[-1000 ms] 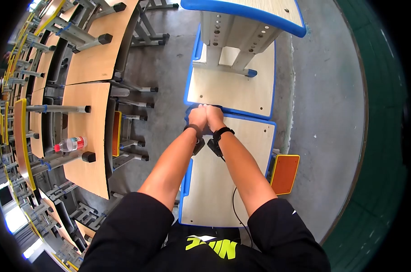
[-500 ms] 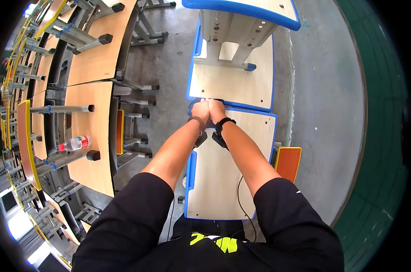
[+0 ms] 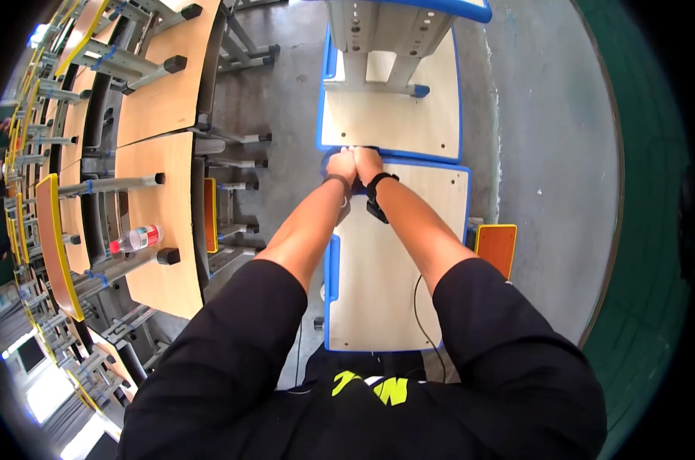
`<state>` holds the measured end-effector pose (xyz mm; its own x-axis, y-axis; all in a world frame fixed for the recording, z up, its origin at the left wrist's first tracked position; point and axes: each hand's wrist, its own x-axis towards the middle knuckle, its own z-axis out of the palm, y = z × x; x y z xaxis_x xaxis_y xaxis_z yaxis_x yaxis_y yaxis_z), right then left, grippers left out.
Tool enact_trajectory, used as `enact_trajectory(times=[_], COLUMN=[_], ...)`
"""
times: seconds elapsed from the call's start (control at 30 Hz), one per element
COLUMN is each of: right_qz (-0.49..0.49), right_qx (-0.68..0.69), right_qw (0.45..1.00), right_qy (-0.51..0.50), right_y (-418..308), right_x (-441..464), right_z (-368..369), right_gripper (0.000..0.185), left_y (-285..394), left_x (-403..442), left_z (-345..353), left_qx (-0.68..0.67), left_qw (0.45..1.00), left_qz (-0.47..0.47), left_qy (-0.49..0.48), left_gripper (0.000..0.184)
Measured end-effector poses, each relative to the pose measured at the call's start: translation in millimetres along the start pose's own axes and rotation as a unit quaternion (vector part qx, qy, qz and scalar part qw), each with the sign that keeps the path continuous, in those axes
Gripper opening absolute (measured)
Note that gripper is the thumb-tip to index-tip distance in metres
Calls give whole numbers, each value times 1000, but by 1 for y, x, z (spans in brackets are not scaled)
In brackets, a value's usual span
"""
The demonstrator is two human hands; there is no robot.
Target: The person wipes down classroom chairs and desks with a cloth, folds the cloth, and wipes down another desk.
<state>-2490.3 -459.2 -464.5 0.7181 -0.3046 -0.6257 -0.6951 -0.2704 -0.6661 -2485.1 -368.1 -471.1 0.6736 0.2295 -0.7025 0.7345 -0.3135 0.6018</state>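
Note:
Both my arms reach forward over a pale, blue-edged desk [image 3: 390,253]. My left hand [image 3: 340,165] and my right hand [image 3: 367,164] are closed and pressed together, side by side, near the seam with a second blue-edged desk [image 3: 393,130]. Dark blue, soft-looking material [image 3: 327,162] shows around both fists, and its shape is mostly hidden by them. A black band [image 3: 377,192] circles my right wrist, and a brownish band [image 3: 338,179] is on my left.
An upturned blue-edged desk [image 3: 409,9] rests on the farther one. On the left, wooden desks [image 3: 159,192] carry upturned stools and a plastic bottle [image 3: 138,238]. An orange stool seat [image 3: 496,249] is at the right. A thin black cable [image 3: 420,322] crosses the near desk.
The view has shifted, so the desks sit slightly higher in the picture. My hands stay closed together at the seam, and my forearms have turned slightly.

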Motion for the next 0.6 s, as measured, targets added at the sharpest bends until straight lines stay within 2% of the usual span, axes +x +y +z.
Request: enact_trajectory(times=[0.03,0.17,0.27,0.37,0.43,0.6], right_qz=[11,49,41,25,50,31], right_qx=[7,21,2,-25,-28,-31], right_qw=[1000,999,999,999,998,998], right_qy=[2,7,-15,-12,-2,-36], right_y=[1,-2,-13,-10,-15,-16], right_x=[-1,1,-13,-9,-14,-18], right_z=[1,2,-7,-5,-7,-12], right_gripper=[46,47,51,51,51,51], left_y=[2,-3,2,-5,-3,28], left_x=[1,4,0,6,3,-33], left_z=[-1,1,-4,2,0,-16], left_qx=[24,25,73,52,46,30], left_qw=[999,1000,997,999,999,992], left_qz=[-30,-1,-9,7,-3,-92], left_qy=[-10,1,-15,4,-17,-76], left_gripper=[61,62,63,65,65,62])
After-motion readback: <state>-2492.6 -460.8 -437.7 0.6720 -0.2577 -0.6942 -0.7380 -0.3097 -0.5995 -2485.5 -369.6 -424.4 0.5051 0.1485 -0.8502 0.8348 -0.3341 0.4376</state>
